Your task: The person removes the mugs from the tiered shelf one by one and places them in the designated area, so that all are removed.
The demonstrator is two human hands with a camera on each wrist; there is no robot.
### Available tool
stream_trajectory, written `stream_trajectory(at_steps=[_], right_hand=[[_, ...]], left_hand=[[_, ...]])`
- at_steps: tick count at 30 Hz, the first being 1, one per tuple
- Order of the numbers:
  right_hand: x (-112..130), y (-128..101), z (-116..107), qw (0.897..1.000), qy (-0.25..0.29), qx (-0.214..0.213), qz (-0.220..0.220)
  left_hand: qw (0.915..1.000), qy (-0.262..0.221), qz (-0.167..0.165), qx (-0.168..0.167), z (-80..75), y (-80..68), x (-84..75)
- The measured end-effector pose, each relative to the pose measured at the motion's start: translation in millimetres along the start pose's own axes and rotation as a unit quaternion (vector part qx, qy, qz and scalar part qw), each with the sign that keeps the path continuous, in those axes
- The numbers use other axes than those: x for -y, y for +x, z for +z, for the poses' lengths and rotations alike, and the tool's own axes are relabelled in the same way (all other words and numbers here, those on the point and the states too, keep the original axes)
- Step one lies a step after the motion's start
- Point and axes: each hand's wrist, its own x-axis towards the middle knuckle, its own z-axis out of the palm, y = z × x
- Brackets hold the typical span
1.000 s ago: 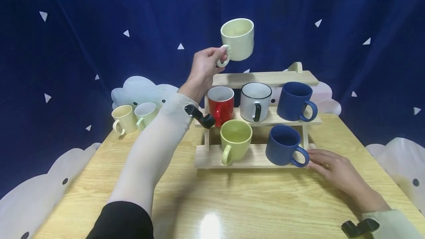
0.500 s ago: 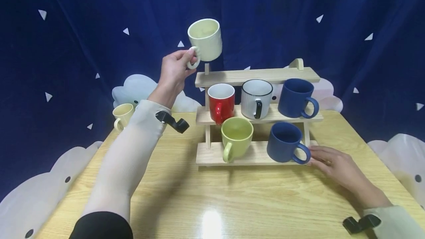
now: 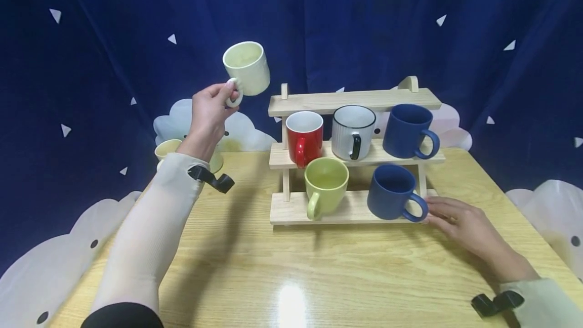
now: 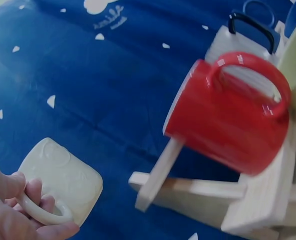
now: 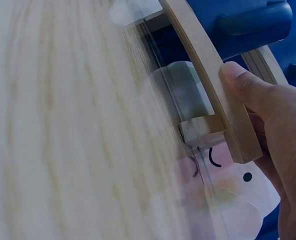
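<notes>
Cream ceramic mug (image 3: pixel 247 68) hangs high, left of the three-tier wooden rack (image 3: pixel 352 101), its handle pinched by the left hand (image 3: pixel 210 110); right hand (image 3: pixel 460 220), fingers straight, steadies the rack's near-right end; top tier bare, five mugs shelved below.

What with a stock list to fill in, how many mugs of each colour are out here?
Dark blue ceramic mugs: 2
Pale cream ceramic mugs: 2, one gripped by the left hand, one on the wooden table
Red ceramic mug: 1
White ribbed mug with black handle: 1
Light green ceramic mug: 1
Pale mug mostly hidden behind the left wrist, colour unclear: 1
Total: 8
</notes>
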Motion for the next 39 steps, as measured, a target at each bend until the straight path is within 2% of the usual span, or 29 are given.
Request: stream_trajectory(at_steps=[7,21,39], right_hand=[[0,4,-1,1.000,-0.002,-0.001,-0.003],[0,0,0,1.000,0.000,0.006,0.007],[3,-1,-3,1.000,-0.007,0.017,0.022]], left_hand=[[0.9998,0.004,-0.002,-0.018,-21.5,3.5,21.3],[0.9981,0.034,-0.020,-0.047,-54.7,2.8,80.7],[0.9947,0.053,-0.060,-0.064,-70.2,-7.8,145.4]])
